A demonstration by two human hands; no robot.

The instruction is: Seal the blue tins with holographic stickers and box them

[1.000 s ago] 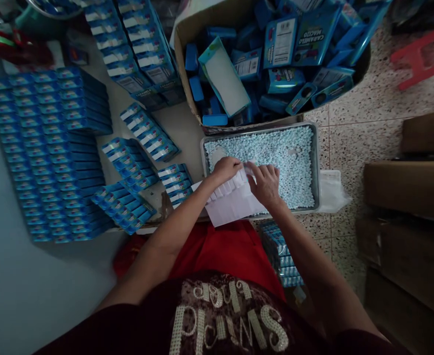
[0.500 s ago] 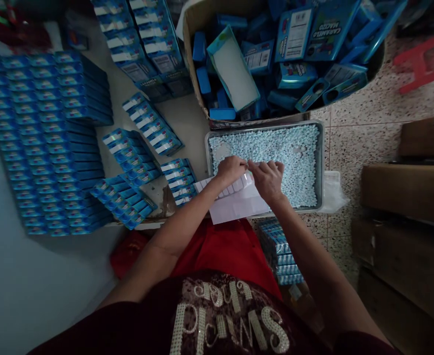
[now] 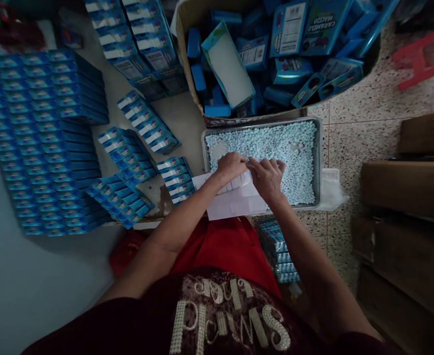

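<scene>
My left hand [image 3: 232,166] and my right hand [image 3: 268,177] meet fingertip to fingertip above the front part of a metal tray [image 3: 318,162]. Both are closed in a pinch; whatever sits between the fingers is too small or hidden to name. Small pale blue pellets [image 3: 265,140], looking like candies, fill the tray. Beneath my hands a white paper sheet [image 3: 235,203] lies across the tray's front edge. Part of it carries a row of light shapes like stickers, and my left wrist and right hand cover some of it.
Beyond the tray stands a large carton [image 3: 189,74] of loose blue boxes. Blue box rows [image 3: 176,180] lie to the left, near a tall stack [image 3: 43,143] by the wall. On the right are brown cartons [image 3: 405,190] and a red plastic stool [image 3: 426,56]. A wrapped pack [image 3: 283,251] sits below.
My hands stay together over the sheet, with the right fingers slightly shifted. The whole view has slid a little, so the surroundings appear slightly farther left and up.
</scene>
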